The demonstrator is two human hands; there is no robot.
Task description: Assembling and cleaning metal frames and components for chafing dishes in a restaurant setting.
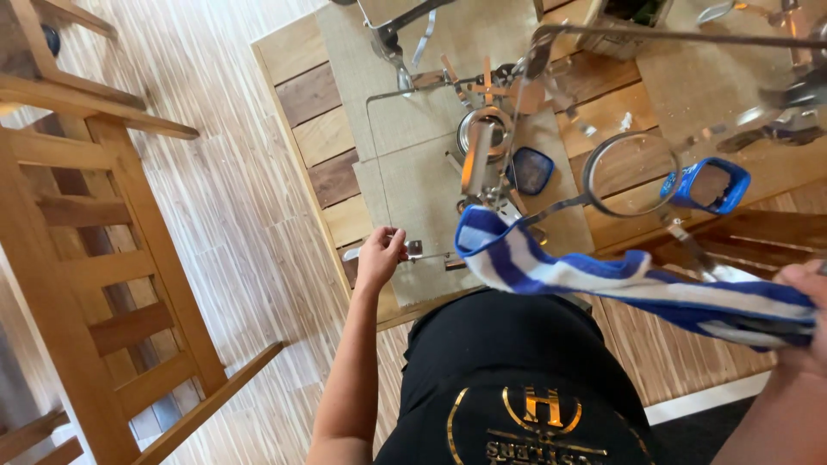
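Head view: at frame centre our left hand pinches a small metal piece at the glass tabletop's edge; far right, our right hand grips a blue-and-white striped cloth. Wiping seems underway; next needs cloth-to-glass contact.

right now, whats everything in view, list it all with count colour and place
wooden table: one, mixed brown slats, upper middle
table runner: one, beige, lying along the table
glass pane: one, clear, over the table, reflecting metal utensils
strainer: one, blue rim, centre of the table
blue-framed tool: one, blue, right of the round metal ring
metal utensil: one, silver, at the table's near edge
striped cloth: one, blue and white, hanging across the middle right
wooden chair: one, light brown, left on the floor
black shirt: one, gold print, bottom centre
left hand: touching the metal utensil
right hand: gripping the striped cloth
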